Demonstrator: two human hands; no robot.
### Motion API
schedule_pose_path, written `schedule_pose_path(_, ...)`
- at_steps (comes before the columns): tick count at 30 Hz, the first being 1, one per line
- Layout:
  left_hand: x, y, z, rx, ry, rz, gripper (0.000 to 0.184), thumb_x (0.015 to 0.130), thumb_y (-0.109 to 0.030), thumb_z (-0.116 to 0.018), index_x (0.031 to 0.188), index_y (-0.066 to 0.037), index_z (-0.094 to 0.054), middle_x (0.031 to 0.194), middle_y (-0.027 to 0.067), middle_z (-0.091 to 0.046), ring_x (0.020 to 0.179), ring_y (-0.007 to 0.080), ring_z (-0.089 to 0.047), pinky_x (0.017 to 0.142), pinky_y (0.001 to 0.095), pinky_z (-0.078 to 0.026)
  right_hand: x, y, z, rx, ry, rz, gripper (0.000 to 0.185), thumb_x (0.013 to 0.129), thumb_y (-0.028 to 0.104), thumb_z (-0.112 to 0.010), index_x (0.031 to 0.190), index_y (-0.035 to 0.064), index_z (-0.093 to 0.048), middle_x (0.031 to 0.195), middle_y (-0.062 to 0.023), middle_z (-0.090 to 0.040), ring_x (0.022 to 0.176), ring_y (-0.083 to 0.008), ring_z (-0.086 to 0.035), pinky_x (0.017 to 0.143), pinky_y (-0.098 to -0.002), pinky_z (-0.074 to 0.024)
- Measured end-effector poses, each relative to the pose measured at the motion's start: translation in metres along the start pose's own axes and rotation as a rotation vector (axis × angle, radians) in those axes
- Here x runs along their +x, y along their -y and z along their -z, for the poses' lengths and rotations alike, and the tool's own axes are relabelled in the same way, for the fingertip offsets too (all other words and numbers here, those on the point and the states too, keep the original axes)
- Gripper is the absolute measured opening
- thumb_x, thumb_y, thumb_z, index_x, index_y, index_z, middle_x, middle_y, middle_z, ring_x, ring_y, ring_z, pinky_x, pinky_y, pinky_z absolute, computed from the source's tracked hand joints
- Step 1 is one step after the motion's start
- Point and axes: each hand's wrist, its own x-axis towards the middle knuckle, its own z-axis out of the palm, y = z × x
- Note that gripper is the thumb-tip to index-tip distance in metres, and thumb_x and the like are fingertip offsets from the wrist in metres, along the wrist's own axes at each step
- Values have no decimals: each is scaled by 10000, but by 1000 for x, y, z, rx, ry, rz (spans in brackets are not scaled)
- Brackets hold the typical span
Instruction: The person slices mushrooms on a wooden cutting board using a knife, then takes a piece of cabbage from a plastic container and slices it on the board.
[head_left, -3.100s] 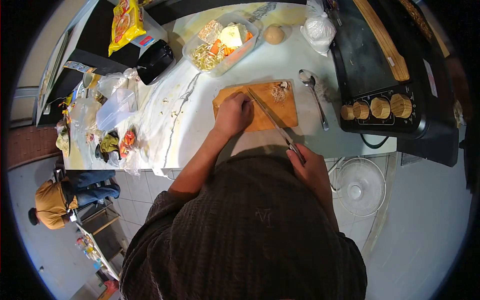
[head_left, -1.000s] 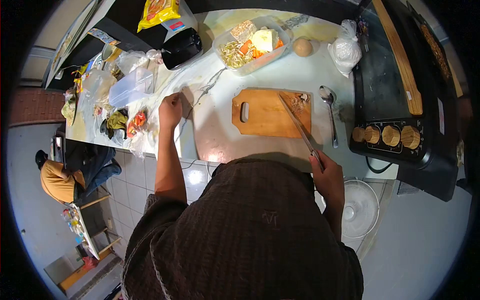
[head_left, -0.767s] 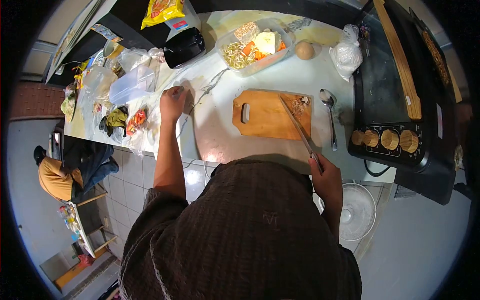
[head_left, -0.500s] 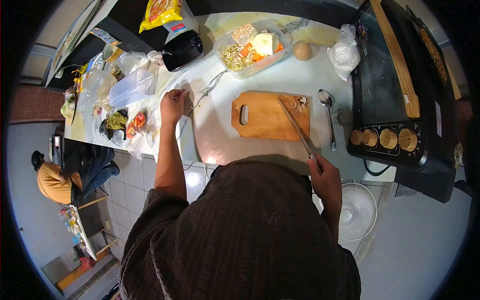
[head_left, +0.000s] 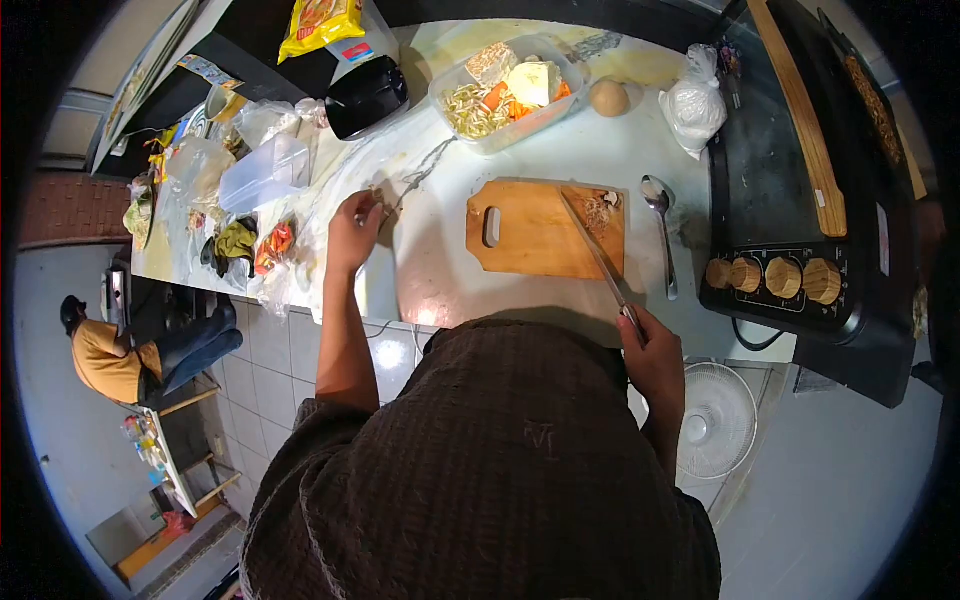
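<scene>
My right hand (head_left: pixel 655 358) is closed round the handle of a knife (head_left: pixel 598 255). The blade slants up and left over a wooden cutting board (head_left: pixel 530 240), its tip near brownish scraps (head_left: pixel 600 212) on the board's right end. Left of the board, my left hand (head_left: pixel 354 232) is over the marble counter with its fingers bent together. Anything small between those fingertips is too unclear to name. A metal spoon (head_left: pixel 658 225) lies to the right of the board.
Behind the board stand a plastic container (head_left: pixel 490 142) of sprouts and orange and pale pieces, an egg (head_left: pixel 609 98) and a bag of white powder (head_left: pixel 693 112). A black oven (head_left: pixel 775 200) borders the right; plastic bags (head_left: pixel 265 125) crowd the left. Another person (head_left: pixel 110 355) sits far left.
My left hand has moved slightly right and nearer my body, its fingers turning inward. My right hand and the knife have stayed almost in place. The view has shifted a little.
</scene>
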Motion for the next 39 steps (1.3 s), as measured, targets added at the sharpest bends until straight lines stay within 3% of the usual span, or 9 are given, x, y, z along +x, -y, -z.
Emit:
schedule_pose_path(2, 0, -16, -4, -153, 20, 24, 286, 926, -128, -680, 1174, 15, -678, 1033, 159, -726, 862, 222, -698, 795, 326, -540, 3, -9, -6, -22, -81, 69, 406, 976, 323, -643, 1255, 30, -682, 851, -102, -721, 743, -126, -615, 710, -301, -496)
schedule_pose_path(5, 2, -28, -3, -126, 11, 66, 293, 913, -122, -691, 1171, 16, -680, 1014, 156, -723, 852, 221, -694, 785, 325, -541, 2, -10, -9, -3, -181, 141, 410, 970, 318, -654, 1263, 33, -680, 862, -107, -729, 747, -117, -624, 707, -291, -495)
schedule_pose_path(6, 2, -26, -3, -129, 11, 65, 293, 913, -122, -691, 1171, 16, -680, 1014, 156, -723, 852, 221, -694, 785, 325, -541, 0, -7, -7, -5, -184, 141, 410, 970, 318, -654, 1263, 33, -680, 862, -107, -729, 747, -117, -624, 707, -291, -495)
schedule_pose_path(8, 0, -22, -3, -49, -36, -7, 284, 903, -119, -695, 1155, 14, -689, 983, 153, -717, 830, 219, -685, 764, 326, -540, -3, 6, -2, 8, -113, 27, 418, 973, 336, -625, 1278, 53, -670, 1043, -216, -738, 971, -329, -738, 840, -382, -555)
schedule_pose_path(12, -6, -32, -9, -30, -68, -21, 262, 896, -109, -695, 1129, 11, -699, 962, 156, -709, 821, 221, -681, 752, 330, -538, -3, 3, -8, -22, -132, 70, 369, 958, 323, -655, 1221, 68, -695, 988, -177, -749, 913, -322, -742, 794, -388, -556)
schedule_pose_path(15, -11, -54, -19, -76, -53, -36, 237, 897, -104, -691, 1111, -4, -708, 974, 154, -704, 831, 229, -678, 755, 341, -534, 1, -8, -15, -50, -243, 203, 346, 917, 263, -729, 1167, 25, -711, 895, -136, -745, 777, -202, -716, 716, -341, -535)
schedule_pose_path(24, -29, -171, -95, -70, 253, -681, 304, 879, -251, -756, 1162, -143, -736, 1122, 113, -612, 1082, 307, -556, 959, 427, -445, -11, -3, -7, -195, -299, 206, 309, 860, 250, -782, 1087, 45, -737, 855, -133, -694, 750, -287, -688, 680, -381, -521)
schedule_pose_path(31, -24, -198, -121, 73, 199, -768, 340, 862, -330, -767, 1155, -160, -738, 1153, 102, -599, 1097, 311, -549, 963, 445, -442, -22, -22, -7, -185, -364, 181, 297, 859, 297, -774, 1054, 76, -741, 805, -115, -653, 728, -292, -658, 649, -405, -495)
schedule_pose_path(39, 97, -208, -87, 23, 130, -692, 239, 876, -225, -737, 1083, -106, -747, 1089, 158, -712, 1018, 342, -644, 882, 422, -512, 19, -36, -18, -170, -367, 307, 246, 841, 287, -778, 1010, 114, -734, 858, -117, -642, 788, -344, -659, 692, -442, -516)
